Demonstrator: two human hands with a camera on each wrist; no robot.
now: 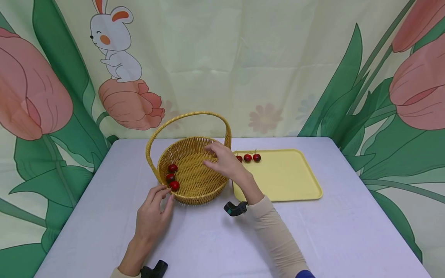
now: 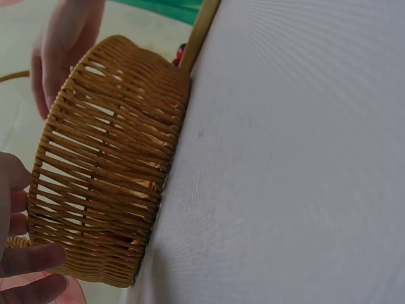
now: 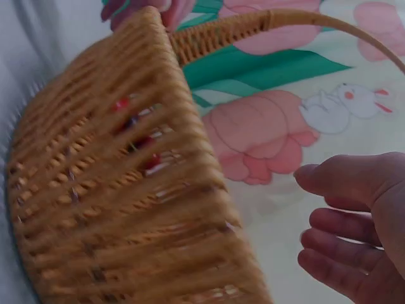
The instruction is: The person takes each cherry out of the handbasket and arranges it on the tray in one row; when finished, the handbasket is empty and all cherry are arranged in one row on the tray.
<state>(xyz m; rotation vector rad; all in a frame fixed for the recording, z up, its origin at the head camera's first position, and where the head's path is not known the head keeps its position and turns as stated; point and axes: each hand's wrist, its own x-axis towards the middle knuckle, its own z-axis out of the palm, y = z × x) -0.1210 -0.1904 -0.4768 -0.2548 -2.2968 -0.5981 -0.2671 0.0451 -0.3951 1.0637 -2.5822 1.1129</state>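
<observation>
A round wicker basket [image 1: 199,199] with a tall arched handle stands on the table. Inside, along its left side, three dark red cherries [image 1: 172,178] lie in a row. My left hand [image 1: 153,214] is at the near-left rim, its thumb and fingertips pinching the edge; two other fingers [image 2: 35,258] lie along the outer wall. Over the right part of the basket is my right hand [image 1: 227,160], fingers and thumb apart and nothing between them. Through the weave in the right wrist view, red cherries [image 3: 152,161] show blurred.
Right of the basket lies a yellow tray [image 1: 285,179], with three cherries [image 1: 247,158] by its far-left corner, one partly behind my right hand. A white cloth covers the table [image 1: 340,216]. Behind it hangs a curtain [image 1: 278,65] printed with tulips and a rabbit.
</observation>
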